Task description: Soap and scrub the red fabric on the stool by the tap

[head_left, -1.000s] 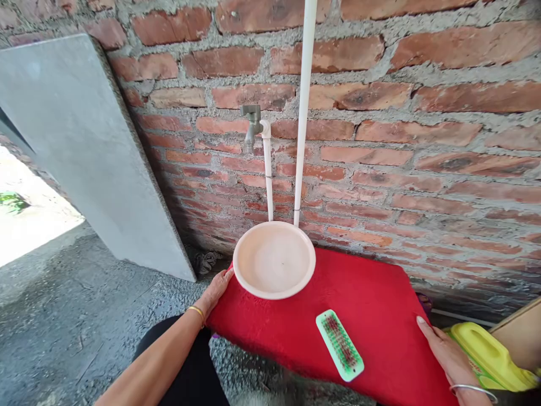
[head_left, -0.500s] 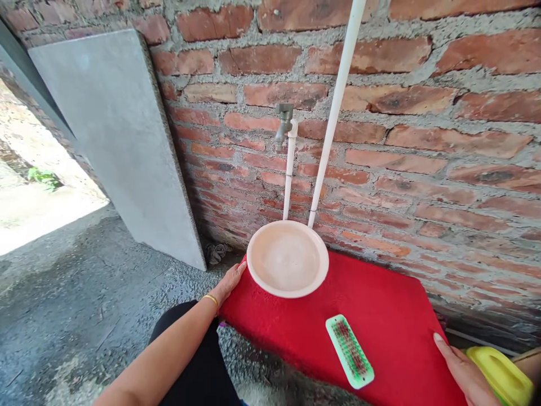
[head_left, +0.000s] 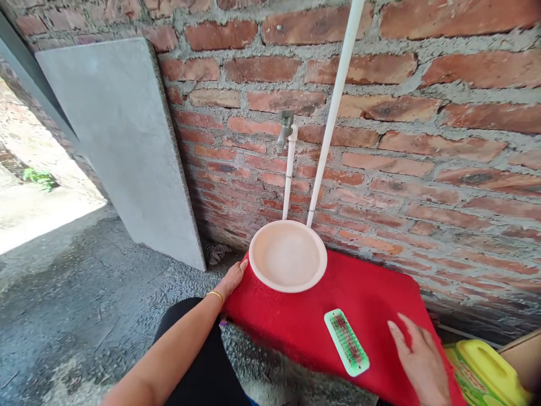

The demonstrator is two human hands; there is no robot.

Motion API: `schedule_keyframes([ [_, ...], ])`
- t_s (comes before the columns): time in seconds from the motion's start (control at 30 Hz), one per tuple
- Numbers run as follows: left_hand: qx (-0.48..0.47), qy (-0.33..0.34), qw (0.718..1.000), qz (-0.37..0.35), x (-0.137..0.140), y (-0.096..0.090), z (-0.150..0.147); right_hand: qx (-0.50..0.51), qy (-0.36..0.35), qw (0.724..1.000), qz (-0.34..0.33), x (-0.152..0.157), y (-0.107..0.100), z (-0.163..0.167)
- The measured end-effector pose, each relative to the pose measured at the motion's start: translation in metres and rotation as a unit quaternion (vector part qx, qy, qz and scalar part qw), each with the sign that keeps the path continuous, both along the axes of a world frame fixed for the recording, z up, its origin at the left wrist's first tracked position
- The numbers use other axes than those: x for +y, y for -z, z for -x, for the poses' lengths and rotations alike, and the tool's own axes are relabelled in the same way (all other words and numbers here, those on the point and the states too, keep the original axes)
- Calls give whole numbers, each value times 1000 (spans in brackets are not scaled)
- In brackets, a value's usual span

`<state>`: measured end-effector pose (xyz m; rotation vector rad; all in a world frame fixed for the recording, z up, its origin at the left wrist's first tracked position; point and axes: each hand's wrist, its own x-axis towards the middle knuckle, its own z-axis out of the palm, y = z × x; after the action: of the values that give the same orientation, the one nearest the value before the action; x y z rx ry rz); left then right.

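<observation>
My left hand (head_left: 234, 276) grips the left edge of a table covered in red cloth (head_left: 291, 332), its thumb on top and its other fingers mostly hidden. Close beside it stands a pale pink basin (head_left: 288, 285) with what looks like water in it. A light green scrubbing brush (head_left: 346, 342) lies bristles up near the table's front edge, its bristles green and dark reddish-brown. Over the right end of the cloth, to the right of the brush, my right hand (head_left: 420, 361) is open and holds nothing, thumb and fingers spread.
A grey tap (head_left: 285, 128) on a white pipe rises behind the basin, beside a taller white pipe (head_left: 336, 107) along the brick wall (head_left: 389, 141). A grey slab (head_left: 122, 146) leans at left above wet concrete floor (head_left: 93, 293). A yellow jug (head_left: 486, 369) stands at lower right.
My right hand has moved left from the table's right edge to above the red cloth, with its fingers spread. My left hand stays at the left edge. The view has shifted slightly.
</observation>
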<state>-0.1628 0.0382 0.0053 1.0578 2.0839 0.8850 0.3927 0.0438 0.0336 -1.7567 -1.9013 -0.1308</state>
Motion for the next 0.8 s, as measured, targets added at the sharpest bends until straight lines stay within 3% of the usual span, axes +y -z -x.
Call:
schedule_keyframes([
  [0.1, 34, 6, 999, 21, 2, -4, -1, 27, -126, 991, 20, -42, 4, 72],
  [0.23, 89, -4, 995, 48, 2, -10, -7, -46, -118, 991, 34, -73, 18, 125],
  [0.33, 123, -5, 991, 56, 0, -14, -12, -83, -83, 991, 62, -71, 18, 113],
  [0.47, 148, 8, 987, 58, 1, -16, -14, -104, 83, 988, 80, -52, 3, 69],
  [0.57, 164, 12, 985, 58, 1, -19, -15, -104, 132, 983, 77, -46, -6, 73],
  [0.73, 224, 7, 973, 44, -8, -22, -25, -68, -65, 990, 107, -53, 2, 165],
  [0.8, 256, 4, 966, 44, -16, -21, -31, -56, -107, 985, 122, -53, 6, 189],
])
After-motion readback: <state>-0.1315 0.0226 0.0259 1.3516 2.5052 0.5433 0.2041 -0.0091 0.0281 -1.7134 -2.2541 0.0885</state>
